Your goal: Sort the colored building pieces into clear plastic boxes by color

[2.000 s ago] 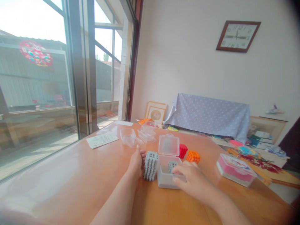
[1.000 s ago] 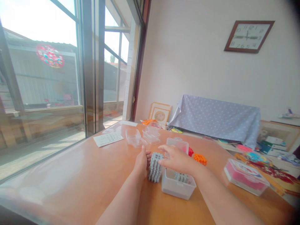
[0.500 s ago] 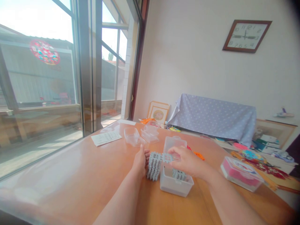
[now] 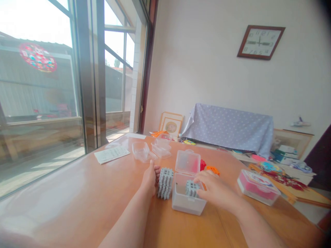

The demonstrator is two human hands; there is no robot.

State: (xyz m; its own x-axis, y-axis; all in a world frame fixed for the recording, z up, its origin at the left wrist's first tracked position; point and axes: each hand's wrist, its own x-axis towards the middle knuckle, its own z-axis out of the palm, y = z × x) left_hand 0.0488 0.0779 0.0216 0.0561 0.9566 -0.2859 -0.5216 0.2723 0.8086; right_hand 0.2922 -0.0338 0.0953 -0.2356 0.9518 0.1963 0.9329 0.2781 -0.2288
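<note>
1. Gray stack (image 4: 165, 184) stands on the counter (image 4: 108, 210), just right of our left grip (image 4: 150, 178) and left of our right grip (image 4: 212, 186).
2. Our left grip is spread loosely, thumb up, fingers beside the stack; we cannot tell whether they touch it.
3. Our right grip is half-curled over the clear box (image 4: 187, 206), close against the gray pieces (image 4: 190, 188) inside; we cannot tell whether it pinches one.
4. We judge that the stack could topple if our left grip nudged it, or the box slide if our right grip caught its wall.
5. Our right fingers cover part of those gray pieces. Beyond that grip, the raised lid (image 4: 188, 161) partly veils a red piece (image 4: 202, 165), and our knuckles cut across orange pieces (image 4: 213, 169).
</note>
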